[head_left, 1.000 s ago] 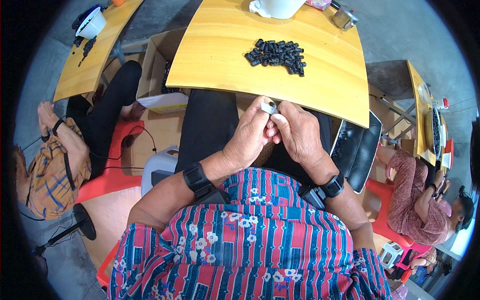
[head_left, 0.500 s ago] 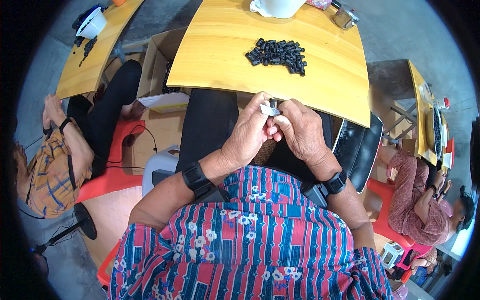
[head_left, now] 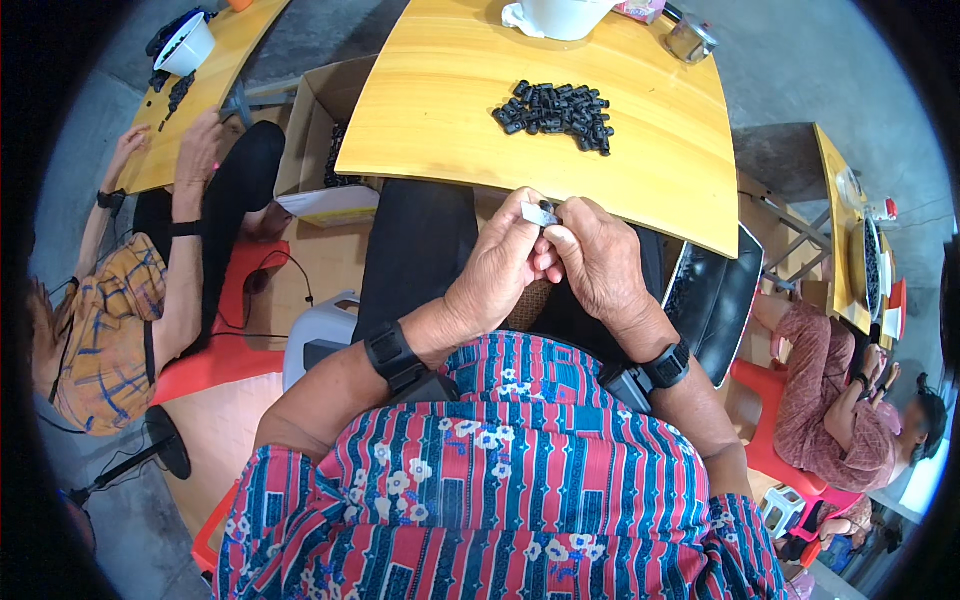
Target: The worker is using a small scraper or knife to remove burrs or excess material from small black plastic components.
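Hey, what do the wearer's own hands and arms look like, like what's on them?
The left hand and right hand are ungloved. A chunky black left wristband and a black right wristband circle the wrists. The left sleeve and right sleeve are short, striped pinkish red and blue, with white flowers.

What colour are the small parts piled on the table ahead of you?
The piled small parts are black; they show best in the head view.
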Available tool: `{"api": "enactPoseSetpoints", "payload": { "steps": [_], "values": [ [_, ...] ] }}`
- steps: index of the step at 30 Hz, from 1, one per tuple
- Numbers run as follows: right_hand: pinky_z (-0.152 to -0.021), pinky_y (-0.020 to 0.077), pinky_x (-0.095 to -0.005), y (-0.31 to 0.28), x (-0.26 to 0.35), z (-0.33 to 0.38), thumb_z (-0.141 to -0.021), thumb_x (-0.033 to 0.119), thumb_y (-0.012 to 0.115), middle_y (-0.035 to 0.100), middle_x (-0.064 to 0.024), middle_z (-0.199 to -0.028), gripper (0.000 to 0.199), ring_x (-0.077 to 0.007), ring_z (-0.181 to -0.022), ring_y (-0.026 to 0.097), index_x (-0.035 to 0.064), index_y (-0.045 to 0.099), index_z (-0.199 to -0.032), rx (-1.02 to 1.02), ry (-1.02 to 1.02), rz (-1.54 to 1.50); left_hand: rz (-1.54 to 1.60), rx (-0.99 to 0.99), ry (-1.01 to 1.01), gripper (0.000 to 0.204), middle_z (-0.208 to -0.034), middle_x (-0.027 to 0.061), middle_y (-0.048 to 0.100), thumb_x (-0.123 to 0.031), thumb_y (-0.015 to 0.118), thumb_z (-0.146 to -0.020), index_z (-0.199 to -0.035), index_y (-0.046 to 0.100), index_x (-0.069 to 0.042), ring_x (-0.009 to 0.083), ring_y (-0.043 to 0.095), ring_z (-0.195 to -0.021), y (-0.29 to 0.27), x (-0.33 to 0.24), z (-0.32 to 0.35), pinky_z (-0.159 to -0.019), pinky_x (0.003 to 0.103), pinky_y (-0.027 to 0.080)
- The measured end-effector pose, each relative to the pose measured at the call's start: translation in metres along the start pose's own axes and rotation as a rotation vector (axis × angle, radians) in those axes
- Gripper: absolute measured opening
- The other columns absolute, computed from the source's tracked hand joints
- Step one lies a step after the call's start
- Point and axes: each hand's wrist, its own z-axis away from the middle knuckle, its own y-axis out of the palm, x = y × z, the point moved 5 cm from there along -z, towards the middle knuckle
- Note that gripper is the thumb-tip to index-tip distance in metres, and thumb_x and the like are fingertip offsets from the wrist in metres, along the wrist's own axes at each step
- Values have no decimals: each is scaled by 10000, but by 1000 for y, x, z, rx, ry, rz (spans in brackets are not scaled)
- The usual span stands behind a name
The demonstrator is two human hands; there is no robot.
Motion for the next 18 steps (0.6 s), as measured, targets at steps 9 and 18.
{"api": "enactPoseSetpoints", "payload": {
  "steps": [9, 18],
  "values": [
    [-642, 488, -400, -1, 4, -1, -842, 210, 617, 569, -128, -791, 165, -332, -737, 600, 65, 543, -872, 33, -79, 18, 114, 36, -7, 190, -822, -11, 424, -303, 416, -993, -1032, 454, -120, 86, 409, -729, 1, -2, 2, -685, 266, 400],
    [-642, 484, -405, 0, 1, 2, -850, 205, 610, 565, -124, -788, 161, -333, -739, 597, 65, 533, -854, 46, -64, -1, 106, 34, -12, 182, -812, -12, 422, -290, 396, -1003, -995, 465, -122, 92, 428, -740, -1, 3, 2, -692, 272, 409]
  ]
}}
